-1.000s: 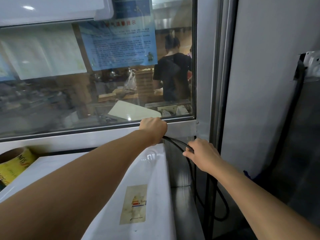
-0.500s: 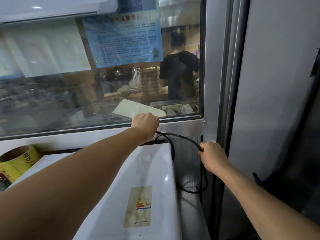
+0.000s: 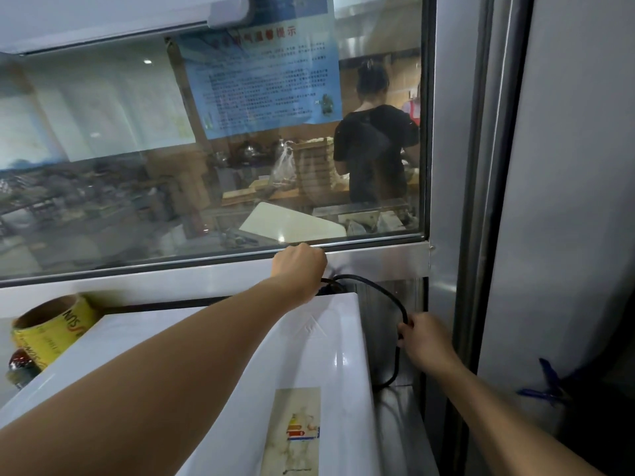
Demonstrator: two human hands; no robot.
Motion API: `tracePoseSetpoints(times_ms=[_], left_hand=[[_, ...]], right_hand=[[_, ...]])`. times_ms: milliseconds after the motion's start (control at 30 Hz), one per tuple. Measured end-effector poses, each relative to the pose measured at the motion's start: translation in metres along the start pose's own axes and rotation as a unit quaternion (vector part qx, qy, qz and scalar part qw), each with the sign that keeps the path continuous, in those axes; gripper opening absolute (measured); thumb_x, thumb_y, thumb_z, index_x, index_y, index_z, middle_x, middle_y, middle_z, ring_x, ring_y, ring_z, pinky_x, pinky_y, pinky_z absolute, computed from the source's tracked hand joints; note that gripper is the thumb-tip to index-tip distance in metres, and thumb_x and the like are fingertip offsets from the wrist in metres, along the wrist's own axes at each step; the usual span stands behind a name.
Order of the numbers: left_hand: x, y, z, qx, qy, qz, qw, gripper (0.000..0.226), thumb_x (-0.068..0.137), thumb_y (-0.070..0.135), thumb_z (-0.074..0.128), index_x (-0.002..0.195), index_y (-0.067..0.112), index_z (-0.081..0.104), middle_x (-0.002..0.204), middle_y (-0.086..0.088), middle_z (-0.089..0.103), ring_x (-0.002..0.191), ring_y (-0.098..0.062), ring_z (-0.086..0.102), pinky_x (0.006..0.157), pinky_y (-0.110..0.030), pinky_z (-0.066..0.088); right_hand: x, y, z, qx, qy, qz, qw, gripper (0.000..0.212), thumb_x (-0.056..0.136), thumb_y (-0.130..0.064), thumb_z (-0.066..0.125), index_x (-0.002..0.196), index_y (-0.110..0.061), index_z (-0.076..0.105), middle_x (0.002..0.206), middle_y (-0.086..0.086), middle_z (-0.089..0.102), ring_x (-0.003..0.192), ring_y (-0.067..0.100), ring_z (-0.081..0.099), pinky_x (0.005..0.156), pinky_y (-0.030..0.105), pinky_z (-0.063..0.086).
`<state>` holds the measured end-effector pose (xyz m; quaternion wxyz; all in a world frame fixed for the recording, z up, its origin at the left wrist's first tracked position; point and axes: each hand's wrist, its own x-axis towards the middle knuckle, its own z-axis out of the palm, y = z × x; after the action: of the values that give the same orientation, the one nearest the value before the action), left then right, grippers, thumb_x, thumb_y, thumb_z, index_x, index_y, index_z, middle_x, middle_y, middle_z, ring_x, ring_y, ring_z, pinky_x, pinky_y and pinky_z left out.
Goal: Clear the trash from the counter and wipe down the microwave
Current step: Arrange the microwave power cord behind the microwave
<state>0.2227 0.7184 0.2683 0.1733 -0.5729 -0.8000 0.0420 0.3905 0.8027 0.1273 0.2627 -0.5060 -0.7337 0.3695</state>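
White and glossy, the microwave (image 3: pixel 213 372) fills the lower middle of the head view, its flat top seen from above with a worn sticker (image 3: pixel 292 431) near its front right corner. It stands on a steel desk (image 3: pixel 402 427), of which only a bare strip shows along the microwave's right side, against a steel post.

Both hands reach toward the microwave's back right corner. The left hand (image 3: pixel 299 269) is curled into a fist just behind that corner, under the window sill, where the black cable (image 3: pixel 385 290) begins; the fingers are hidden, so I cannot tell whether they grip the cable or a plug. The right hand (image 3: pixel 427 341) is closed around the same cable further along, beside the microwave's right side. Between the two hands the cable arches up and over; below the right hand it drops in a loop to the desk strip.

At the microwave's left edge a roll of yellow printed tape (image 3: pixel 51 329) stands tilted, with a dark bottle with a red cap (image 3: pixel 20 365) just below it.

Behind the window (image 3: pixel 137 201) a person in a black shirt (image 3: pixel 374 149) stands with their back turned, next to a blue notice (image 3: pixel 261 80) stuck on the glass.
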Motion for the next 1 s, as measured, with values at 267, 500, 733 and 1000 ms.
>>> tracePoseSetpoints(times_ms=[267,500,733,1000], left_hand=[[-0.002,0.0,0.002,-0.079,-0.042,-0.019,0.996,0.017,0.079,0.014,0.063,0.095,0.013,0.067,0.089,-0.007,0.064,0.08,-0.028,0.061,0.061,-0.03,0.041],[0.0,-0.004,-0.009,-0.132,-0.121,-0.046,0.983,0.015,0.079,0.016,0.061,0.091,0.013,0.07,0.068,-0.002,0.063,0.055,-0.022,0.064,0.047,-0.023,0.046],[-0.003,-0.006,-0.011,-0.123,-0.108,-0.043,0.986,0.019,0.081,0.017,0.06,0.097,0.018,0.07,0.089,-0.003,0.067,0.083,-0.023,0.065,0.048,-0.024,0.037],[-0.009,-0.008,-0.004,-0.129,-0.084,-0.052,0.987,0.019,0.081,0.014,0.058,0.094,0.018,0.071,0.091,-0.003,0.069,0.081,-0.022,0.065,0.049,-0.025,0.037]], right_hand=[[-0.005,0.006,0.009,-0.014,-0.035,0.012,0.999,0.019,0.094,-0.015,0.048,0.079,-0.013,0.059,0.09,0.014,0.064,0.085,0.029,0.063,0.081,0.042,0.054],[-0.008,-0.002,-0.004,-0.089,0.005,-0.062,0.994,0.016,0.092,-0.019,0.054,0.101,-0.007,0.059,0.096,0.01,0.06,0.085,0.025,0.058,0.075,0.031,0.048],[-0.008,-0.015,-0.008,-0.088,0.047,-0.119,0.988,0.014,0.092,-0.008,0.048,0.092,-0.006,0.062,0.09,0.014,0.065,0.085,0.031,0.061,0.073,0.035,0.05],[-0.005,-0.013,0.004,-0.058,0.036,-0.095,0.993,0.018,0.091,-0.003,0.046,0.094,-0.003,0.064,0.089,0.016,0.065,0.081,0.029,0.059,0.066,0.028,0.04]])
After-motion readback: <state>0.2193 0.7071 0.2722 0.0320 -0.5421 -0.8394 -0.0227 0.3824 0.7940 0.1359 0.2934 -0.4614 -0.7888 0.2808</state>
